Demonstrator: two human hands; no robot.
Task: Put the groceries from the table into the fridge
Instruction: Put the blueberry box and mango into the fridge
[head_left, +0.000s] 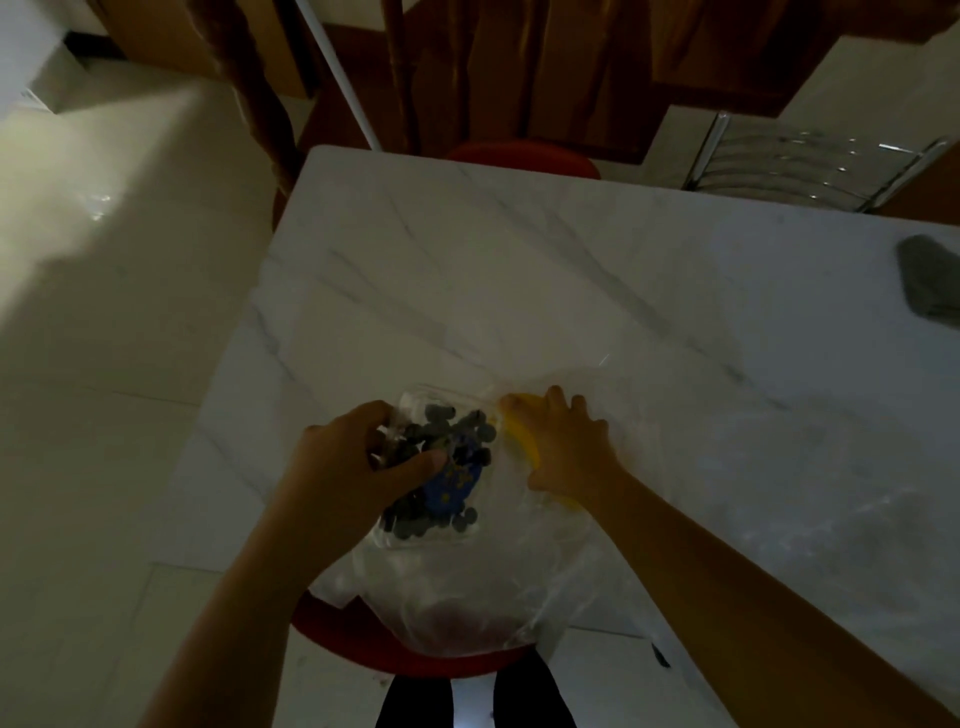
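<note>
- White marble-patterned tabletop (519, 270) with grey veins fills the middle of our view, seen from above in dim light.
- We see a clear plastic clamshell box of dark blueberries (439, 462) with a blue label lying near the tabletop's near edge.
- Our left hand (353, 467) has its grip clamped on that box: the thumb lies across the top beside the blue label and the fingers curl round the left side.
- Just to the right of the box lies a yellow, banana-like fruit (524, 441) inside thin translucent plastic; we cannot tell its exact shape under the hand.
- Our right hand (571, 447) rests on the yellow fruit with fingers spread and only slightly bent, so its grip is apart, pressing down and not wrapped round anything.
- A crumpled translucent plastic bag (467, 597) spreads below both hands and hangs over the tabletop's near edge; something reddish shows faintly through its lower part.
- A red round stool seat (332, 631) sits under the bag, beside our dark-clothed legs.
- A second red seat (524, 156) peeks out at the far edge of the tabletop.
- A dark grey cloth-like object (932, 280) lies at the right edge of the tabletop, well apart from the hands.
- A wire metal rack (810, 166) stands beyond the far right corner.
</note>
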